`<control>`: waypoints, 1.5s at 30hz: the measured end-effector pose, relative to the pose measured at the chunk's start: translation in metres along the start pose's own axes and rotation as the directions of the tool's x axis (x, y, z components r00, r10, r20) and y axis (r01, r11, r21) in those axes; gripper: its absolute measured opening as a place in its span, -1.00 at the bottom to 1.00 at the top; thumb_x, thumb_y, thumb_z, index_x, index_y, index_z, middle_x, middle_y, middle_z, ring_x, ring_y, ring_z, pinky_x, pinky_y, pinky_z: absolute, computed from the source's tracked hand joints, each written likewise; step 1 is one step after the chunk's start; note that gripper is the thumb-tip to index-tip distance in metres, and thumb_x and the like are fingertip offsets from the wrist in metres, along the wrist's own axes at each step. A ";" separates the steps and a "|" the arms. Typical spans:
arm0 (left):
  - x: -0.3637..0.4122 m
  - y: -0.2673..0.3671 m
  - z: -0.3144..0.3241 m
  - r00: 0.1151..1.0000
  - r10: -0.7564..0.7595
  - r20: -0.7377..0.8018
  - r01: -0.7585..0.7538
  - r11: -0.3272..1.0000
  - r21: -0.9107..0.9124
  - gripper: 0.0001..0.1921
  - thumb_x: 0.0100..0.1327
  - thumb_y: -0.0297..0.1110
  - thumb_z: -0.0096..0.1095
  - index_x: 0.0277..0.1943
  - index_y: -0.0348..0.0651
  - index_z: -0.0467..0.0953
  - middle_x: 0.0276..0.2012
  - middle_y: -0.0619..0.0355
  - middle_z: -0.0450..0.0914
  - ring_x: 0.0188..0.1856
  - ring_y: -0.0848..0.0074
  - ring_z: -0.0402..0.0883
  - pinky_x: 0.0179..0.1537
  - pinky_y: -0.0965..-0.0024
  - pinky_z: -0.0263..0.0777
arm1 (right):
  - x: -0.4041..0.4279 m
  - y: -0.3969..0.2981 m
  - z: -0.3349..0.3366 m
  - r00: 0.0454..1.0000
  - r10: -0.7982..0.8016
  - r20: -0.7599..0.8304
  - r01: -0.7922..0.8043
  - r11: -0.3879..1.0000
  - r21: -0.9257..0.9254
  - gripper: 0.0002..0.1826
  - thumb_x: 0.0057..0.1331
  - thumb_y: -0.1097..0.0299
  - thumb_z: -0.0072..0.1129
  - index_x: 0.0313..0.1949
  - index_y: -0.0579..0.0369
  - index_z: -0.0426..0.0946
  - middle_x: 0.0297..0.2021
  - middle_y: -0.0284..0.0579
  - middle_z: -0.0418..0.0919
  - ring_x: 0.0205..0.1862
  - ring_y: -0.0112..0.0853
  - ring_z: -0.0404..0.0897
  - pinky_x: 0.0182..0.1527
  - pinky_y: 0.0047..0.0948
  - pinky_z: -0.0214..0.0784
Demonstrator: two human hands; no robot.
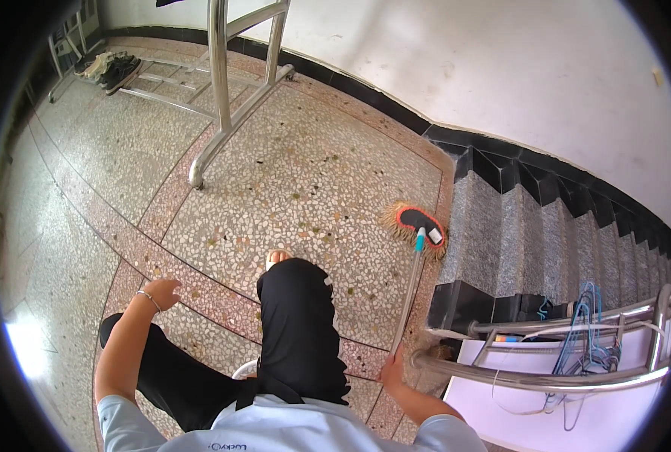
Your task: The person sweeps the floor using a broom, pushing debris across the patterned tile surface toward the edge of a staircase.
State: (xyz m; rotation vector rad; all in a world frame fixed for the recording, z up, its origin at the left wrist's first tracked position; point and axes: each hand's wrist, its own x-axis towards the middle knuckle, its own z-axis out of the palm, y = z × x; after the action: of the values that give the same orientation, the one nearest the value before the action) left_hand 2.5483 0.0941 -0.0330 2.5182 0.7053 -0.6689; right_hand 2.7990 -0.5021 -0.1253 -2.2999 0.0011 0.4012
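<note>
My right hand (392, 370) grips the pale handle (407, 308) of a mop, low on the right side of my body. The handle runs forward to a teal joint and a flat mop head (417, 225) with beige fringe, a black top and a red-orange edge. It rests on the terrazzo floor (290, 209) beside the top of the stairs. Above my left knee hangs my left hand (163, 294), with a bracelet at the wrist. Its thumb stands apart from the bent fingers, and nothing shows in it.
Grey stone stairs (516, 243) begin right of the mop head. A metal railing (539, 379) with blue hangers (587, 333) stands at the lower right. Ahead is a steel rack (220, 73), with shoes (119, 70) on its lower bars. A white wall (454, 62) runs behind.
</note>
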 end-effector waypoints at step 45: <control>0.024 0.113 0.038 0.951 -0.004 0.308 -0.003 1.000 0.025 -0.67 0.18 -0.21 0.01 0.01 0.00 0.40 -0.18 0.00 0.57 -0.14 0.17 0.58 -0.19 0.10 0.44 | 0.384 -0.340 0.132 0.991 0.026 0.135 -0.026 1.000 -0.007 -0.40 0.35 0.39 -0.26 0.34 0.04 -0.20 -0.37 0.16 0.51 -0.76 -0.29 0.44 -0.76 -0.34 0.28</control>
State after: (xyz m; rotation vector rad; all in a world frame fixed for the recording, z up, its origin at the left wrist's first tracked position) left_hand 2.6189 -0.0047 -0.0449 2.3584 0.5867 -1.0477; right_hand 3.1689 -0.1253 -0.0784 -2.2760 -0.0375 0.5701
